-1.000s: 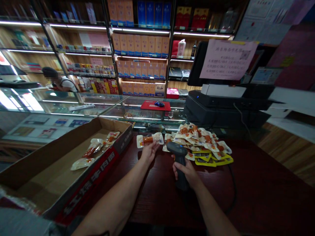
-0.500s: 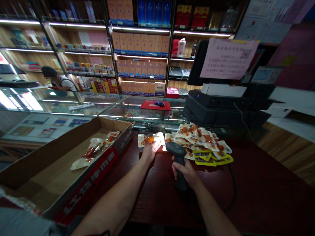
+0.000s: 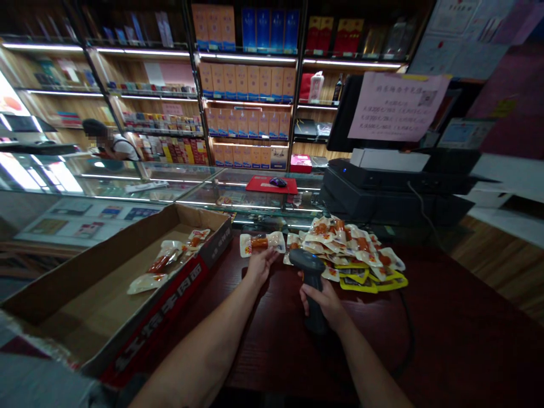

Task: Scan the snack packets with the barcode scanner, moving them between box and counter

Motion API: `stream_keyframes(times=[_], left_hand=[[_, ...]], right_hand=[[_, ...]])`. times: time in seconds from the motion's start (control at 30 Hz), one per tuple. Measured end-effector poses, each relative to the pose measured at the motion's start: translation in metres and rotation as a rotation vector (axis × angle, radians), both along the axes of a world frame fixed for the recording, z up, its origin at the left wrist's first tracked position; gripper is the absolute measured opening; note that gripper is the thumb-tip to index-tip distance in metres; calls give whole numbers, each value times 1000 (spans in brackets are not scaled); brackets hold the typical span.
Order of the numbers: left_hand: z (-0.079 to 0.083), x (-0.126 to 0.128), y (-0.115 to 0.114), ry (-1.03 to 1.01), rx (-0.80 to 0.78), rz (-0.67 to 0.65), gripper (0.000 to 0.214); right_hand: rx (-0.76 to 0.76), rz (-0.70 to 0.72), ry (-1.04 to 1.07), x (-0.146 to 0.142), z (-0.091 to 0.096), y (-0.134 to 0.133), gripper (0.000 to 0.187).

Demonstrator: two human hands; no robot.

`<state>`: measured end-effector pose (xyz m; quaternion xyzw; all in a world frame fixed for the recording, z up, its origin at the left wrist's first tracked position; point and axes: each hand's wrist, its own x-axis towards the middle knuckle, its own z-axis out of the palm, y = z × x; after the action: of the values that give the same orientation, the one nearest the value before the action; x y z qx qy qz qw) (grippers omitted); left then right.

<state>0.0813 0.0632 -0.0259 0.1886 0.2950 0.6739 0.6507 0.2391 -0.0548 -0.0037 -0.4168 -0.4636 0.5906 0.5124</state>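
Note:
My left hand point(image 3: 260, 268) lies palm down on the dark table with its fingers stretched out. Its fingertips are at the lower edge of a clear-and-white vacuum packet point(image 3: 260, 243) with a reddish-brown sausage-like food inside. My right hand point(image 3: 323, 300) is wrapped round the handle of a black barcode scanner point(image 3: 306, 261), its head tilted toward the left. Just behind the scanner is a heap of similar packets point(image 3: 361, 243), with several yellow-edged packets point(image 3: 361, 279) under its front side.
At left stands an open cardboard tray point(image 3: 157, 334) with a few packets point(image 3: 159, 260) inside. The scanner cable point(image 3: 411, 328) curves across the table at right. Behind are a glass counter with a mouse point(image 3: 277, 182), a monitor point(image 3: 342, 113) and a person point(image 3: 123, 148) near the shelves.
The bright scanner light on the packet has gone out. My left hand's fingers have loosened and slid slightly down from the packet. The right hand keeps the scanner in nearly the same place.

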Motion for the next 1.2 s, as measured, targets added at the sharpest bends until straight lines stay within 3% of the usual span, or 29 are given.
stream_keyframes(times=[0.13, 0.3, 0.4, 0.5, 0.73, 0.87, 1.07, 1.13, 1.2], left_hand=[[27, -18, 6, -24, 137, 133, 29], [59, -66, 20, -79, 269, 538, 23], [63, -85, 25, 7, 284, 701, 20], [60, -88, 25, 112, 308, 738, 27], [57, -78, 22, 107, 305, 667, 42], [48, -65, 20, 158, 232, 466, 34], [35, -15, 20, 747, 71, -4, 17], [33, 4, 22, 922, 67, -85, 13], [32, 21, 25, 1068, 70, -76, 17]], right_hand=[[-12, -28, -3, 2, -3, 1, 52], [-7, -31, 3, 3, -6, 1, 53], [2, -20, 6, 3, -4, 1, 52], [4, -21, 11, 4, -4, 2, 51], [14, -61, 43, 7, -5, 3, 52], [35, -94, 61, 8, 0, 1, 51], [39, -130, 77, 9, -1, 2, 52], [38, -141, 84, 10, -3, 3, 52], [41, -148, 94, 10, -4, 3, 52]])
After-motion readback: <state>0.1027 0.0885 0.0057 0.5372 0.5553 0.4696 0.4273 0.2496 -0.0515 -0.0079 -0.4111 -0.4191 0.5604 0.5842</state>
